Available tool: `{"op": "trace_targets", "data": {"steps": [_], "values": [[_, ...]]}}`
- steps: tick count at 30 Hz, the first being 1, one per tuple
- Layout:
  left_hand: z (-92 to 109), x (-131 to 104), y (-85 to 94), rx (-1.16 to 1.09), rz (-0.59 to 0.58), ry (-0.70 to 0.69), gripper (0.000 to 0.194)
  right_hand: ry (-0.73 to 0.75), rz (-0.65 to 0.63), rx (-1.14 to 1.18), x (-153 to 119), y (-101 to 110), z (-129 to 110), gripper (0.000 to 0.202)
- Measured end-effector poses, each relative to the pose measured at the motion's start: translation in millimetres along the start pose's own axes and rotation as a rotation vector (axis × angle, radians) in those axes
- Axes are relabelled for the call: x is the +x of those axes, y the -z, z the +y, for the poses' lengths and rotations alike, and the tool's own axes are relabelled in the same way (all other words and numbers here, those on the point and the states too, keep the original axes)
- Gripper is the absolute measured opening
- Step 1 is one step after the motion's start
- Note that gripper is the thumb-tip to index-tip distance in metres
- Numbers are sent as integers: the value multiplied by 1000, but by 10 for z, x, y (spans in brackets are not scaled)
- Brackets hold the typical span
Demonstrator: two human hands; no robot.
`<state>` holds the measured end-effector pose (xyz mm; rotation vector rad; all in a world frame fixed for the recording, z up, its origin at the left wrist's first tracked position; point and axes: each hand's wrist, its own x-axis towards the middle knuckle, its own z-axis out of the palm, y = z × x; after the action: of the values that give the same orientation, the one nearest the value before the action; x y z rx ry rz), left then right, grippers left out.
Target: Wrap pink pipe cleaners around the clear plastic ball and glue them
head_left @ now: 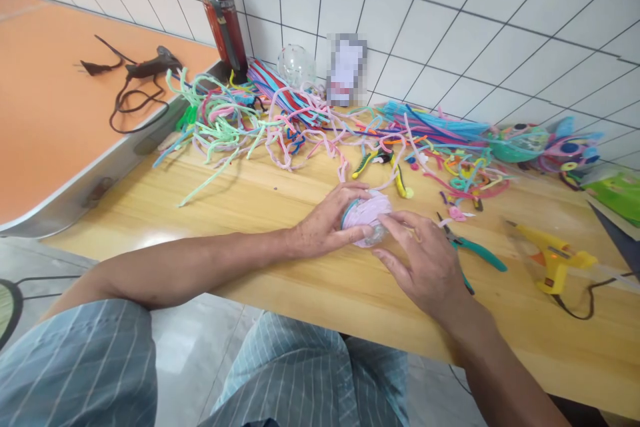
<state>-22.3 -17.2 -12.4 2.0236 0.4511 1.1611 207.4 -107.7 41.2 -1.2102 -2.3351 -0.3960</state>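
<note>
A round ball [367,212], wrapped partly in pale pink-lilac pipe cleaner with a blue-green band at its left and a clear part at the lower right, is held just above or on the wooden table. My left hand [330,221] curls round its left side, thumb across the front. At its right side is my right hand [423,257], fingertips touching the pink wrap and thumb held apart below. A pink pipe cleaner [393,173] trails behind the ball among the loose ones.
Green-handled pliers [480,252] and a yellow glue gun [553,257] lie to the right. Behind are yellow-black pliers [400,180], piled pipe cleaners [225,120], a clear ball [296,65], a phone [346,72] and a red thermos [223,20]. A black tool [155,65] rests on the orange surface.
</note>
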Motion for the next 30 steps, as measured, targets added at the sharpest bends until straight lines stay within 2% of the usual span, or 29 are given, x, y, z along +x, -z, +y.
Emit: {"op": "trace_targets", "data": {"steps": [15,26,30], "values": [[29,1,30,29,-71,30,52,-11,48,19,-18,-49,-52,48],[70,40,49,-44,-16,125,39,-30,54,59,-69,-70,-61,54],[50,51,46,-38,-19,98,39,-41,51,78,-66,-34,-45,59]]}}
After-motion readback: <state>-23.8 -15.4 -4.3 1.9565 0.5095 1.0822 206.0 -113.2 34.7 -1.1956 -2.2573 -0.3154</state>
